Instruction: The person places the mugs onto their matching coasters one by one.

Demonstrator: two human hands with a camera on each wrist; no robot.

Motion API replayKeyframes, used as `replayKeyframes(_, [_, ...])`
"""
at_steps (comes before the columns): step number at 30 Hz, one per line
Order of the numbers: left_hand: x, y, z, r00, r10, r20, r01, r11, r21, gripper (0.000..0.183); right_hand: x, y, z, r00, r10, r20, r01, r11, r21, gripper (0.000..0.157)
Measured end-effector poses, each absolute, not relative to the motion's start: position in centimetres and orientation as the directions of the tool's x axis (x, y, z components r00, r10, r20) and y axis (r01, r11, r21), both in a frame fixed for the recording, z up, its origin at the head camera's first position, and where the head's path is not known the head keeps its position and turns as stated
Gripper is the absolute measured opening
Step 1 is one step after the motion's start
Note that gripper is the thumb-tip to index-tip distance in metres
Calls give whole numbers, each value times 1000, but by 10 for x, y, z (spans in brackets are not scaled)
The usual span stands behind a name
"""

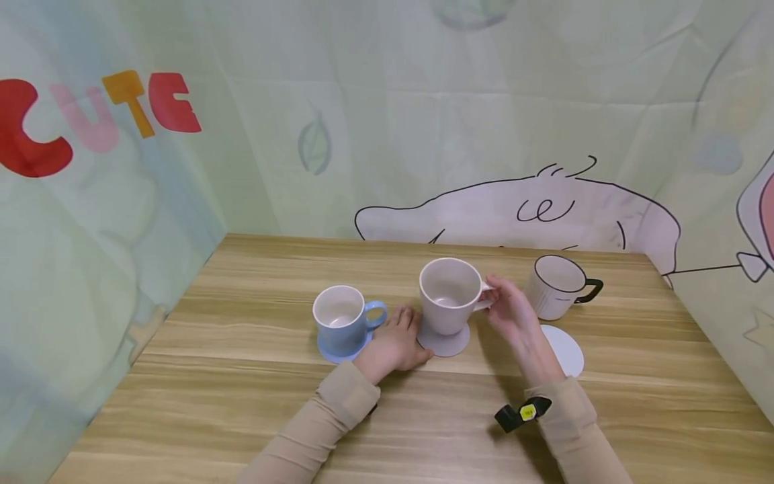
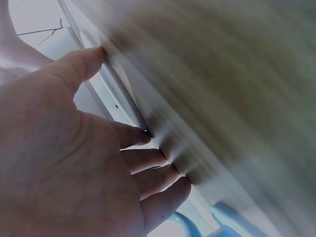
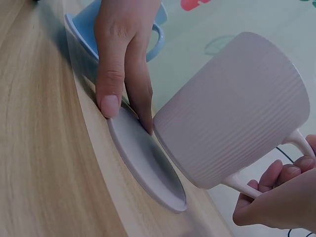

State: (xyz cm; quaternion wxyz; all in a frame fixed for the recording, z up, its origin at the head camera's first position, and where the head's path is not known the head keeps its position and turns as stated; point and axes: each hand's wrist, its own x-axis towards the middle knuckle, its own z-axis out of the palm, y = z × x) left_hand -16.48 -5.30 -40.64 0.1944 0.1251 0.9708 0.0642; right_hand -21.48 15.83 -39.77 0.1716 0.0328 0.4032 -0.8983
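The fingers of the right hand (image 1: 512, 310) curl round the handle (image 3: 240, 184) of a pale ribbed mug (image 1: 444, 319), while those of the left hand (image 1: 396, 341) lie extended, thumb at the rim of a grey-lilac coaster (image 1: 444, 346). The mug is over this coaster; to lower it well, I would hold its base parallel to the disc, steady the rim lightly, and draw the left fingertips aside, since the mug's near edge could nip them. A grip on one side only may also let the mug tip, so a slow, level descent seems best. From the head view, mug and coaster look almost in contact; the right wrist view reveals a gap between them. The left wrist view adds the palm's underside and the fingertips reaching down. Farther out, the head view alone gives the full layout on the tabletop (image 1: 423, 430): a blue mug (image 1: 345, 337) on its blue coaster (image 1: 329, 354) beside the left hand, and a black-handled white mug (image 1: 547, 300) behind a white coaster (image 1: 567, 349), partly hidden by the right forearm.
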Motion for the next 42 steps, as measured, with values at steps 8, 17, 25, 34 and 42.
replayKeyframes(8, [-163, -54, -406, -903, 276, -330, 230, 958, 170, 81, -208, 159, -399, -928, -309, -209, 363, -618, -698, 44])
replayKeyframes(17, [-165, -54, -408, -901, 272, -338, 233, 961, 150, 81, -203, 155, -401, -929, -304, -209, 356, -590, -724, 45])
replayKeyframes(25, [-164, -54, -405, -898, 271, -345, 230, 960, 158, 82, -201, 153, -402, -932, -287, -219, 353, -598, -719, 44])
replayKeyframes(34, [-163, -53, -404, -896, 263, -357, 224, 963, 147, 81, -201, 154, -404, -935, -264, -236, 351, -606, -714, 46])
replayKeyframes(42, [-163, -53, -404, -898, 263, -354, 225, 963, 146, 81, -201, 154, -406, -928, -276, -251, 370, -609, -702, 48])
